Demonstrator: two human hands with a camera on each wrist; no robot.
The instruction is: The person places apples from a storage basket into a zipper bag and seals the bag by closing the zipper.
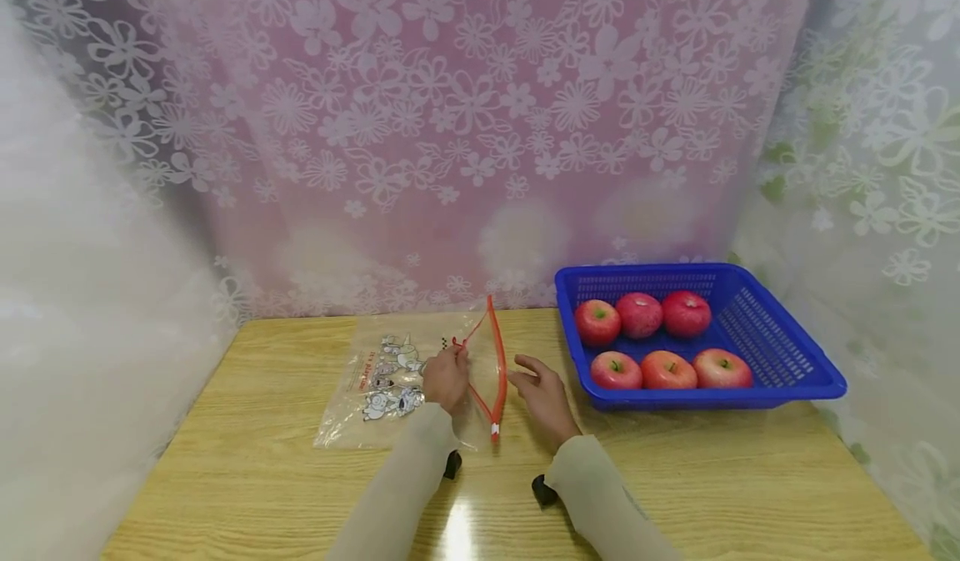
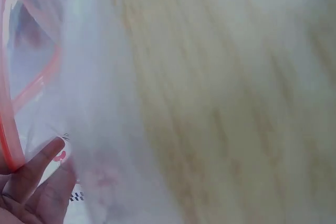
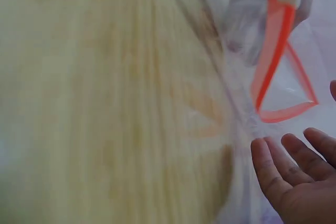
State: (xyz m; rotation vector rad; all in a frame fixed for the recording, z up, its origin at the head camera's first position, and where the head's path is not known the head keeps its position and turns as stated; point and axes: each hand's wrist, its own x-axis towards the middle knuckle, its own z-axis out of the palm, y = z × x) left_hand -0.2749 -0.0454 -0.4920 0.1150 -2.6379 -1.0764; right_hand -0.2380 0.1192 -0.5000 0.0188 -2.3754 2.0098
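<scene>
A clear plastic slider zip bag (image 1: 341, 415) with printed cartoon animals lies flat on the table, its red-edged mouth spread apart toward the right. At that mouth, my left hand (image 1: 447, 379) pinches the left red edge; in the left wrist view the red strip (image 2: 7, 124) runs down to the fingers. The other red edge (image 1: 501, 361) bows to the right, with a white slider (image 1: 495, 430) at its near end. Just right of this edge is my right hand (image 1: 543, 398), fingers extended and loosely spread, holding nothing in the right wrist view.
On the right of the wooden table (image 1: 247, 461) stands a blue plastic basket (image 1: 787, 344) with several red apples (image 1: 669, 369) in two rows. A pink floral curtain (image 1: 480, 127) hangs behind the table, with pale sheets at both sides.
</scene>
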